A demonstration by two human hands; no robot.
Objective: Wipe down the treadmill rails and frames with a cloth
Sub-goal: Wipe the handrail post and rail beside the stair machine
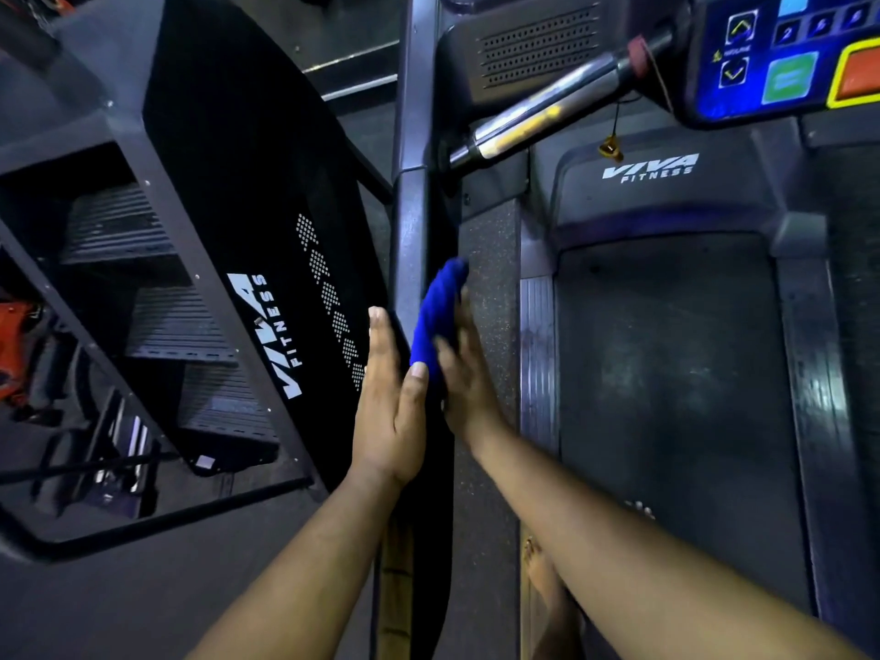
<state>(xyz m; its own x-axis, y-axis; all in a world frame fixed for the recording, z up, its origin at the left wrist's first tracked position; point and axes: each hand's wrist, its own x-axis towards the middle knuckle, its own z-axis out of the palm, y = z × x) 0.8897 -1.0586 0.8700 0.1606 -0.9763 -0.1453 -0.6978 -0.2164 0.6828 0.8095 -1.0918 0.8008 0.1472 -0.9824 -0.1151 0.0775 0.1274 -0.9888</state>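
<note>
Head view: right hand (464, 373) presses blue cloth (438, 316) against treadmill upright (409, 221); left hand (388, 412) flat, fingers released.

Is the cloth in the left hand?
No, the right hand presses the blue cloth against the upright post; the left hand is flat, open.

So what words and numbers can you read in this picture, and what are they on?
"VIVA FITNESS": treadmill motor cover.
"VIVA FITNESS": black side panel of the neighbouring machine.
"2": console button; its neighbours are too blurred to read.
Small label between the console arrows: unreadable.
</note>
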